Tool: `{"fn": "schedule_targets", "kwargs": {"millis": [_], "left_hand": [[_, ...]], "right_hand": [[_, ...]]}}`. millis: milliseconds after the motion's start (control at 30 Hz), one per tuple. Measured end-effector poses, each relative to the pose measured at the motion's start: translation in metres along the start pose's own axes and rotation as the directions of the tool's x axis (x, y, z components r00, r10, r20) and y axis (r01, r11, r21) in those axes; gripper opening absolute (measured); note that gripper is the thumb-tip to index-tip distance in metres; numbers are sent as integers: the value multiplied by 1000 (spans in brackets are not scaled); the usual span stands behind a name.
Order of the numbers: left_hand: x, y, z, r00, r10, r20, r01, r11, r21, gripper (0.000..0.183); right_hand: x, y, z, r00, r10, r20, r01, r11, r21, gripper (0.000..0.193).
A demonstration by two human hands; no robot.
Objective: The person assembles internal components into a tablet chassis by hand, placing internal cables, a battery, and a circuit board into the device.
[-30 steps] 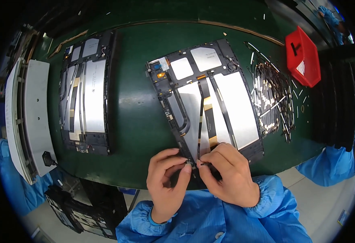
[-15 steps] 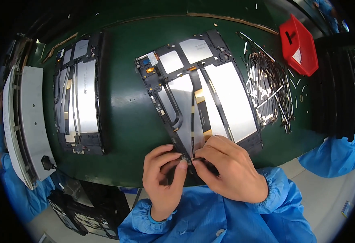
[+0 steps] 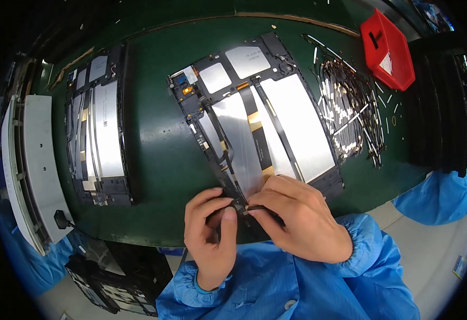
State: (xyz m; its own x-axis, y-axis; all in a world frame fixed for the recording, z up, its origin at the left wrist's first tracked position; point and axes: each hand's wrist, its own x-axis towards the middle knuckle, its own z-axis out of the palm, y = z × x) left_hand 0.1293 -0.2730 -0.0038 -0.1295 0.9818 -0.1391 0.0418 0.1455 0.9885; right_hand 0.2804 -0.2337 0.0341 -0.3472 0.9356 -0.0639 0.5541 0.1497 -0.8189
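Observation:
An opened tablet (image 3: 308, 125) lies tilted at the middle of the bench, its silver battery plates and black frame showing. My right hand (image 3: 300, 218) pinches the near end of a thin black ribbon cable (image 3: 237, 186) between thumb and index finger, low over the tablet's near left corner. From there the cable slants away along the left side, across a curved black cable (image 3: 228, 144). My left hand (image 3: 212, 229) is beside that corner, fingers bent and parted, fingertips at the frame's edge. A wider black and gold ribbon (image 3: 263, 144) runs down the tablet's middle.
Another opened tablet (image 3: 105, 128) lies at the left, next to a white metal fixture (image 3: 44, 165). At the right are a heap of thin black cables (image 3: 345, 106) and a red bin (image 3: 388, 53). Below the bench edge, more tablet parts (image 3: 111, 282) are stacked.
The ribbon cable has swung left, from above the silver plate to the tablet's left side. Both hands stay near the corner, having shifted slightly left. The whole view has also shifted a little.

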Motion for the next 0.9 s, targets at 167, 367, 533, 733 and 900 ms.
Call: {"fn": "schedule_targets", "kwargs": {"millis": [167,367,533,733,900], "left_hand": [[0,1,6,999,8,-35,-9,999,-38,21],[6,6,-2,997,20,68,-23,999,49,25],[11,3,-7,997,-14,80,20,998,-66,28],[-20,7,-29,919,-303,252,337,936,-104,20],[-29,9,-30,894,-365,260,382,924,-17,20]], "right_hand": [[1,-2,1,1000,-12,-9,12,1000,-18,8],[-1,-3,-3,1000,-15,2,15,998,-55,15],[1,-4,-1,992,-112,58,86,937,338,15],[-8,-3,12,993,-79,-89,70,993,-96,15],[-11,1,8,981,-138,-135,137,990,-18,13]]}}
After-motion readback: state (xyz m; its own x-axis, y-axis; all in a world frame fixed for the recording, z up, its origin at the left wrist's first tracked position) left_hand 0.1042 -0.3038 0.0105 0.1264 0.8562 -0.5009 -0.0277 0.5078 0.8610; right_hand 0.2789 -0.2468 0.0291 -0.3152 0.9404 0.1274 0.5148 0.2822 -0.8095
